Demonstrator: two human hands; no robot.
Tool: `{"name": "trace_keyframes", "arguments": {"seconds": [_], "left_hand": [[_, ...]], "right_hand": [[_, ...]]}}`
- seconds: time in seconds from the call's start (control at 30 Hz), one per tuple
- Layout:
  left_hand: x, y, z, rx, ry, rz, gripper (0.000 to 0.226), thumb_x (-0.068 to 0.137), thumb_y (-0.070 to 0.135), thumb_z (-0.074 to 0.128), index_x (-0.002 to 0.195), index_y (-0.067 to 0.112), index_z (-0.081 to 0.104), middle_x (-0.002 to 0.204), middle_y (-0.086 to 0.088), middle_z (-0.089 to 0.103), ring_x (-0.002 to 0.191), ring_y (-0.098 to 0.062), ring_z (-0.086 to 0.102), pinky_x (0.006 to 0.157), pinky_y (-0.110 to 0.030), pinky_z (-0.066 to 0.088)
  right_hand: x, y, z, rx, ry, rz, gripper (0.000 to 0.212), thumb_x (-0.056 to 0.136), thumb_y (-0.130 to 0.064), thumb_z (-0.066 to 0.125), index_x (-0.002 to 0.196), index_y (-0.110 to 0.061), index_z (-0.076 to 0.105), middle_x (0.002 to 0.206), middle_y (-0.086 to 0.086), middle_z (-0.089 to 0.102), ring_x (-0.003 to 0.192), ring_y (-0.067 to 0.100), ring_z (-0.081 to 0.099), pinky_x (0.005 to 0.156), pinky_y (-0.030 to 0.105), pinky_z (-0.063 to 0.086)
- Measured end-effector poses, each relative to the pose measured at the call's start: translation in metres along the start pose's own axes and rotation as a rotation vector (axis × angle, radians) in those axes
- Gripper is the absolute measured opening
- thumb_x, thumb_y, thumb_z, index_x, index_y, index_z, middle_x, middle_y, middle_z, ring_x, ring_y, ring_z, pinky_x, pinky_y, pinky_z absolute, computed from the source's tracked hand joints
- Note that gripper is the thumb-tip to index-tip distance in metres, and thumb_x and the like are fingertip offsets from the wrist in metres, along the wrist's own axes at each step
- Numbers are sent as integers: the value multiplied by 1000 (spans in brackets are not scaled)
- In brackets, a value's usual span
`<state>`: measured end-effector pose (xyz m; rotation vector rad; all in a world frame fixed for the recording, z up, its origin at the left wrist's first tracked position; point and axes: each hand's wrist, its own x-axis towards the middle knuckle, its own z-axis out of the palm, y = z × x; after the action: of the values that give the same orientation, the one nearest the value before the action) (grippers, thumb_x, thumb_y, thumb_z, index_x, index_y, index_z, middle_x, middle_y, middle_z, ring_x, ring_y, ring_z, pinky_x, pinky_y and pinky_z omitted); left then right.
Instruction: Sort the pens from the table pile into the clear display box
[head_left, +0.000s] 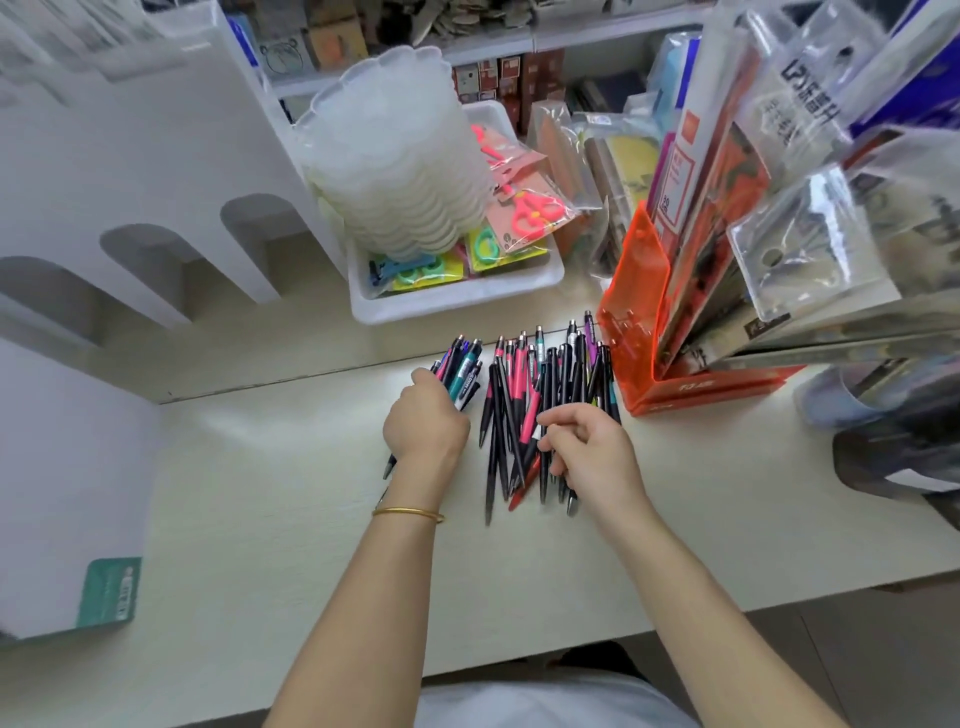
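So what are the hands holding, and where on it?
The left hand grips a bundle of pens around their middles. The right hand rests on the pile; its hold cannot be told.

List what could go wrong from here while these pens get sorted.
1. The left hand grips a loose, fanned bundle of pens; one may slip out and roll across the table.
2. The pile lies crossed under the right hand; lifting one pen may drag and scatter its neighbours.
3. The orange box with leaning packets stands right beside the pile; a bump might tip them.
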<state>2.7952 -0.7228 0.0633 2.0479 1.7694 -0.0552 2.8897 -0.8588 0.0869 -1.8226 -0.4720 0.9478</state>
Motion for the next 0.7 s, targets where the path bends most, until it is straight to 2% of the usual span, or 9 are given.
{"name": "trace_keyframes", "arguments": {"seconds": [0.1, 0.23, 0.3, 0.33, 0.4, 0.47, 0.57, 0.63, 0.7], "left_hand": [[-2, -17, -10, -235, -58, -50, 29, 78, 11, 63, 100, 10, 46, 84, -3, 55, 78, -27, 55, 63, -30, 43], [-16, -42, -26, -829, -106, -78, 29, 75, 5, 72, 100, 11, 58, 96, -10, 68, 85, -24, 65, 71, -33, 55], [-25, -50, -37, -1034, -74, -41, 31, 75, 2, 74, 101, 13, 61, 94, -6, 72, 85, -22, 68, 79, -38, 58], [-28, -54, -43, -1101, -47, 0, 32, 76, 1, 74, 102, 13, 61, 92, -3, 73, 85, -20, 69, 80, -39, 58], [-34, -60, -53, -1180, 16, 96, 34, 78, -2, 73, 104, 15, 60, 89, 1, 73, 85, -16, 70, 78, -34, 58], [-39, -66, -59, -1214, 77, 168, 38, 79, -6, 72, 104, 19, 58, 86, 3, 73, 85, -13, 71, 74, -30, 58], [-44, -75, -53, -1181, 149, 205, 47, 76, -7, 74, 99, 29, 55, 87, 10, 71, 85, -4, 70, 73, -19, 54], [-45, -85, -42, -1151, 186, 175, 48, 75, -2, 77, 96, 34, 54, 91, 11, 69, 87, -3, 68, 74, -17, 51], [-42, -93, -31, -1146, 199, 147, 44, 74, 2, 78, 96, 32, 55, 91, 10, 68, 87, -4, 68, 75, -21, 51]], "right_hand": [[1, -3, 7, 12, -21, 1, 23, 90, 4, 47, 95, -10, 64, 76, 7, 64, 47, 4, 48, 43, 11, 35], [-1, -10, 25, 9, -108, 11, 23, 90, 1, 49, 93, -18, 61, 81, 8, 64, 50, 6, 52, 43, 20, 42], [-6, -16, 40, -38, -226, -2, 23, 88, -2, 55, 105, -15, 61, 85, 5, 62, 57, 7, 56, 49, 26, 46], [-8, -18, 49, -74, -291, -16, 30, 87, -3, 59, 115, -14, 59, 91, 2, 61, 62, 9, 58, 53, 28, 47], [-10, -22, 68, -175, -393, -70, 52, 83, -7, 66, 131, -16, 49, 112, -3, 58, 69, 10, 58, 59, 26, 49], [-11, -26, 86, -249, -458, -158, 63, 81, -9, 69, 137, -20, 43, 126, -7, 53, 68, 7, 56, 64, 23, 49], [-11, -25, 109, -225, -529, -243, 58, 78, -8, 71, 129, -21, 46, 118, -11, 58, 63, 10, 52, 67, 29, 49], [-11, -19, 121, -227, -553, -233, 56, 75, -5, 69, 124, -17, 47, 110, -6, 61, 70, 13, 53, 71, 38, 51], [-9, -10, 130, -268, -553, -249, 55, 69, -7, 66, 121, -15, 50, 109, -4, 64, 83, 10, 60, 77, 39, 53]]}}
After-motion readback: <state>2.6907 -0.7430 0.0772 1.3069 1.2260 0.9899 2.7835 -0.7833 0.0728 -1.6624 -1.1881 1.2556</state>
